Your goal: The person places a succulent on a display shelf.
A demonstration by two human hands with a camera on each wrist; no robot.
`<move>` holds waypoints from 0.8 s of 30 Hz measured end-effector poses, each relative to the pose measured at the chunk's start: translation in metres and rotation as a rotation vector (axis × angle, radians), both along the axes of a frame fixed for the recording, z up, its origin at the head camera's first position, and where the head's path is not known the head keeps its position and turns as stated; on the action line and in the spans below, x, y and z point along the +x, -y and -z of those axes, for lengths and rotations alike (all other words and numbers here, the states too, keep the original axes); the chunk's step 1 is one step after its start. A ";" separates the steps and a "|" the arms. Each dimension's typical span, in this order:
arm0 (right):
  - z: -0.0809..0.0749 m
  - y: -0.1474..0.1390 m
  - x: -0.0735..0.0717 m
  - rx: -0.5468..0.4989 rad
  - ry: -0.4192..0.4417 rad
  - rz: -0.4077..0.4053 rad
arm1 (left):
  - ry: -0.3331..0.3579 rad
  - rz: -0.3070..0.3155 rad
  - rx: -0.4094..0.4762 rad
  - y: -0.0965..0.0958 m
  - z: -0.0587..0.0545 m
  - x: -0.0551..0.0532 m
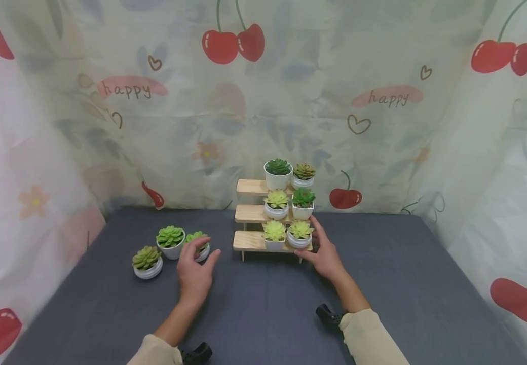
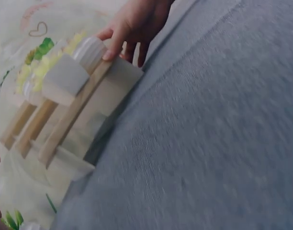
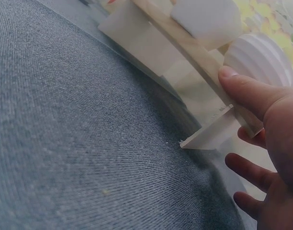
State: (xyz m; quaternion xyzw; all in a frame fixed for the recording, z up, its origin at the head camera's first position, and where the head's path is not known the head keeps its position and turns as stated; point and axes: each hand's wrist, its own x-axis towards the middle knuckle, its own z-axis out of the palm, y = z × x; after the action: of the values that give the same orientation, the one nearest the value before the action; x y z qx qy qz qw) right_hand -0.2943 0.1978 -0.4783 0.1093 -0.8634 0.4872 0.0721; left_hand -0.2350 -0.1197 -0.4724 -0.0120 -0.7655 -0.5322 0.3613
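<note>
On the grey cloth stands a three-tier wooden stand (image 1: 251,241) with potted succulents on its right half. My right hand (image 1: 327,257) is at the right end of the lowest shelf, around a round white pot with a yellow-green succulent (image 1: 300,235). Its thumb (image 3: 240,81) rests at the shelf's front edge beside that pot; the lower fingers are spread and loose. To the left, my left hand (image 1: 195,276) is beside a small potted green succulent (image 1: 204,252), thumb and fingers apart. The hand partly hides that pot; whether it touches is unclear.
Left of my left hand stand a white pot with a bright green succulent (image 1: 171,243) and a round pot with an olive-green succulent (image 1: 147,263). Several pots fill the stand's upper tiers, including a dark green succulent (image 1: 278,172). A cherry-print curtain (image 1: 291,116) hangs behind.
</note>
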 end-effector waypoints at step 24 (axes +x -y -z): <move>0.000 0.000 0.000 -0.012 -0.003 -0.006 | 0.173 -0.127 0.165 0.037 0.013 0.015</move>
State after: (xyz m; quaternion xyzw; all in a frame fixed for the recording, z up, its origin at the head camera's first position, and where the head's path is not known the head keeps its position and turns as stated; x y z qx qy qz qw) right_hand -0.2940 0.1974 -0.4786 0.1121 -0.8601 0.4923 0.0725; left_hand -0.2205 -0.1571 -0.4855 0.1123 -0.7467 -0.5685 0.3266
